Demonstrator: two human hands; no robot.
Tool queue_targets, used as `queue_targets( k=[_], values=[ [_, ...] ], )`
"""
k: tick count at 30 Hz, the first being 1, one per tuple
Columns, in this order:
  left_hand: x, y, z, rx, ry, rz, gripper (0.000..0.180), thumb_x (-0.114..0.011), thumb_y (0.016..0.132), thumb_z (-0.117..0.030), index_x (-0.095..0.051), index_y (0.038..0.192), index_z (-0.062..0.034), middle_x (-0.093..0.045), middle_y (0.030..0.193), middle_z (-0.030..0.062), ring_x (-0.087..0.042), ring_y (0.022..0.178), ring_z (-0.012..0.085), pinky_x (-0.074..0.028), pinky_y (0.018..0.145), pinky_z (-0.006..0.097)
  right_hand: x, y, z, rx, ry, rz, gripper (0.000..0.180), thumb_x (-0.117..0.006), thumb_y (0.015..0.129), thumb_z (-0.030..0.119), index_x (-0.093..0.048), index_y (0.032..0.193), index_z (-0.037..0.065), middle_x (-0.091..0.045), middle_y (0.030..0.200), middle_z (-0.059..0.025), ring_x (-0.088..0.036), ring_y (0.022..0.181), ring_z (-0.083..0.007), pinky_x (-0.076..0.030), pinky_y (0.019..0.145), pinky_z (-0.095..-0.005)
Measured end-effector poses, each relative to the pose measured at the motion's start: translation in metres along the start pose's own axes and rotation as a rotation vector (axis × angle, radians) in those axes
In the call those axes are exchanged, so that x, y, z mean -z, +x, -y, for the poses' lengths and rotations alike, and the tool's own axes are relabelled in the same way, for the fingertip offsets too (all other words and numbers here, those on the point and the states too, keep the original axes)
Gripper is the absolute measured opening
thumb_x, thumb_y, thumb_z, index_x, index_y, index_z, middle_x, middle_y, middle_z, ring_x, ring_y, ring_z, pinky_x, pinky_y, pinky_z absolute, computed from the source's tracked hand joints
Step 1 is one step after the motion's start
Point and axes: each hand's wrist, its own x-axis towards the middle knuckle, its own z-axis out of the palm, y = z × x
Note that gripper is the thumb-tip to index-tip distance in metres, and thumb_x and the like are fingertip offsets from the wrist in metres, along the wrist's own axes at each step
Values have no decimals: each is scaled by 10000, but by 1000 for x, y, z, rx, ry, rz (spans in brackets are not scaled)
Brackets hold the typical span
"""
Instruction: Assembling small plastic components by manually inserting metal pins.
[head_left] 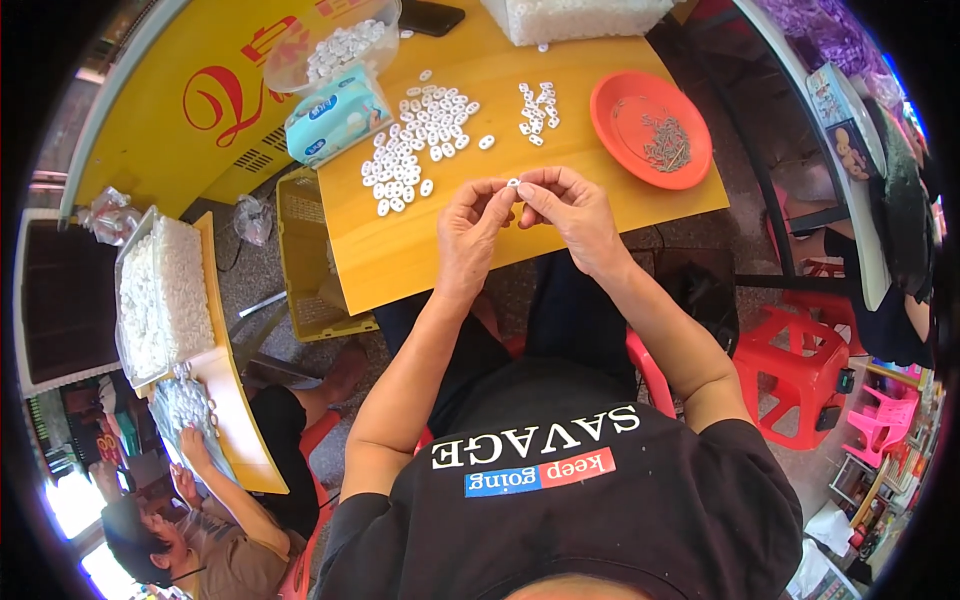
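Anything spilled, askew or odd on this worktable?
Nothing stands out. White pieces lie loose but grouped on the yellow table; thin metal pins stay inside the orange plate. Both hands pinch one small white piece.

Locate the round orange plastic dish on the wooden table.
In the head view, the round orange plastic dish sits at the wooden table's right end, beyond the right hand, right of small white pieces.

Small white plastic piece [512, 183] — pinched between both hands' fingertips; above the table edge.
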Motion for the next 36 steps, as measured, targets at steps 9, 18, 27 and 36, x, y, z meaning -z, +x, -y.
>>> queue_targets(
  k=[9, 18, 27, 36],
  values=[
    [4, -3, 2, 41, -27, 44, 151, -646, 959, -133, -638, 1034, -2, -648, 894, 20, -594, 750, 80, -486, 692, 228, -3, -2, 6, 139, -379, 19, 164, -661, 932, 104, -659, 1045, -15, -690, 880, -40, -633, 707, -85, -528, 632, -222],
    [17, 4, 17, 42, -100, 37, 114, -616, 969, -106, -613, 1024, -7, -650, 895, 53, -609, 760, 107, -495, 717, 251, 75, 34, 119, 854, -340, -627, 288, -647, 933, 67, -579, 1196, -27, -640, 1017, -55, -602, 714, -68, -520, 627, -211],
    [19, 0, 18, 36, -188, 88, 86, -616, 957, -53, -593, 1026, -6, -684, 968, 115, -633, 759, 138, -502, 718, 262, 158, 6, 117, 399, -1250, -263, 151, -699, 863, 130, -705, 969, 24, -694, 888, -112, -653, 763, -183, -508, 693, -293],
    [17, 0, 16, 63, -111, 105, 100, -613, 960, -49, -593, 1046, -3, -676, 979, 106, -623, 781, 129, -497, 746, 259, 151, 27, 103, 278, -1519, -82, 113, -661, 860, 154, -698, 899, 55, -670, 886, -112, -659, 834, -310, -520, 744, -403]
  ],
)
